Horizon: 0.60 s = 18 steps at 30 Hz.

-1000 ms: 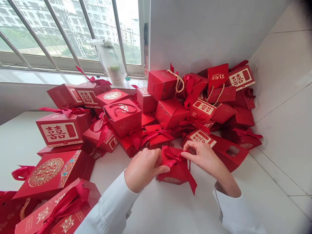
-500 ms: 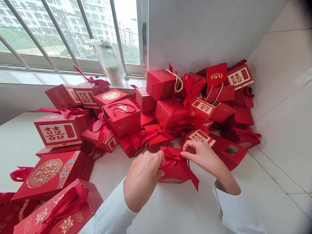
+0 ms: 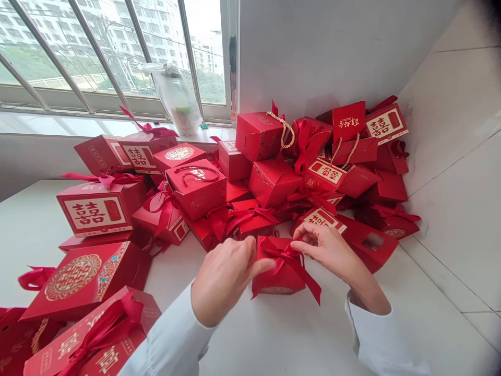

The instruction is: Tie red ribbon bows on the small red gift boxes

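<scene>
A small red gift box [image 3: 279,286] sits on the white tabletop, with a red ribbon bow [image 3: 285,255] tied on its top. My right hand [image 3: 326,250] pinches the bow's right loop between thumb and index finger. At the box's left side is my left hand [image 3: 227,277], its thumb stretched out over the bow's left part and apart from the other fingers. Those fingers are bent and partly hidden behind the hand. One ribbon tail hangs down over the box's right front, and a shorter end shows at its lower left.
A heap of red gift boxes [image 3: 274,183] with ribbons and cord handles fills the back of the white table [image 3: 250,339]. More boxes [image 3: 96,211] stand at the left. A plastic-wrapped cup [image 3: 182,112] is on the sill by the barred window. A tiled wall [image 3: 462,183] bounds the right.
My left hand has loosened its pinch at the bow's left side, moved slightly left, and its thumb now extends over the bow. The right hand keeps its pinch on the loop.
</scene>
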### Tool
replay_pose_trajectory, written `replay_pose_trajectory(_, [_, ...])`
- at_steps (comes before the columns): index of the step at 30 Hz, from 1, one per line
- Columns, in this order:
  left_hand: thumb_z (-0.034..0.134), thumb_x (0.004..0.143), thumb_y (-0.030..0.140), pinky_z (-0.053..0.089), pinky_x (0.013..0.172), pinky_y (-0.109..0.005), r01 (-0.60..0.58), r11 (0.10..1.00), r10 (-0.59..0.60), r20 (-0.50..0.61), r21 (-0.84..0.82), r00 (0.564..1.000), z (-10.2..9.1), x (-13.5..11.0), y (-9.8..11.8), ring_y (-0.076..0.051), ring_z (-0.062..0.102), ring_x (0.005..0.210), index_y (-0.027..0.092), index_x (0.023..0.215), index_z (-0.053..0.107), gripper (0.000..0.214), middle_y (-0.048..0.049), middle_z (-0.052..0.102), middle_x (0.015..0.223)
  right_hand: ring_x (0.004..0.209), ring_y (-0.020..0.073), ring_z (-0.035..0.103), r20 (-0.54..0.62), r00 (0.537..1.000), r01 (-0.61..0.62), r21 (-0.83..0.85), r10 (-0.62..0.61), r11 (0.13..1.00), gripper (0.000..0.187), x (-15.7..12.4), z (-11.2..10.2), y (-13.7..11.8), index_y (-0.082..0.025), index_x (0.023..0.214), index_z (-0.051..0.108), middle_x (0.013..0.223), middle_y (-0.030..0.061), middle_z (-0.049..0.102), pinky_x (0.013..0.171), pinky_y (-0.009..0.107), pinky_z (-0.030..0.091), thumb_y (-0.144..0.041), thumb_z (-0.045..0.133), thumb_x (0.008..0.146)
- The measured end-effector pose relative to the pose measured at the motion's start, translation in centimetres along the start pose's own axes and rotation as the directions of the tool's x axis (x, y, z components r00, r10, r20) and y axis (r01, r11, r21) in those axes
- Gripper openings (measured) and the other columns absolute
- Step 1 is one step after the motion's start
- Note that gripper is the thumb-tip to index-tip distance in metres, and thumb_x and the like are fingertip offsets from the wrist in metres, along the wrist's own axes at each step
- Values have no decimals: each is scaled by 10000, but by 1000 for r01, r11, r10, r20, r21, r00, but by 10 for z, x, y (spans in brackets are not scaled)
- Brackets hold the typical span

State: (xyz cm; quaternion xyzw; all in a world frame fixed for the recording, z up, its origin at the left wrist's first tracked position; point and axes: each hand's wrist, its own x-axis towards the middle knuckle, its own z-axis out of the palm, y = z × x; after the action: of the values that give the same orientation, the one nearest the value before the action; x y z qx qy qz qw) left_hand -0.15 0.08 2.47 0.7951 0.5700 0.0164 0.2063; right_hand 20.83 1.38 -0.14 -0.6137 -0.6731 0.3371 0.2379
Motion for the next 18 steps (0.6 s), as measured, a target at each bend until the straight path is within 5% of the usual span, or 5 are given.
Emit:
replay_pose_trajectory(5, [357,947,365,268,596,-268,22,995,-34,-118,-102,992,9,17,-4,-181,504,704,214,825,439,211,-27,584,842,571,121,461,34,999,-24,-69,26,997,190,-1,2,-2,-215,734,613,651,-37,565,522,241,317,-403,627,755])
replay_pose_trajectory(10, [418,904,382,257,579,-255,-14,982,-6,-107,-187,994,25,35,-12,-154,435,622,213,695,389,270,13,504,679,571,113,439,39,999,-24,-75,27,997,162,0,3,-2,-201,678,571,639,-39,545,523,238,299,-338,617,751])
replay_pose_trajectory(18, [494,855,333,219,558,-257,-19,964,-5,-92,-264,996,24,38,-15,-130,306,571,206,659,368,266,37,401,596,535,103,423,73,997,-23,-103,30,994,160,-1,2,-2,-197,633,520,595,-47,521,504,235,273,-284,586,750])
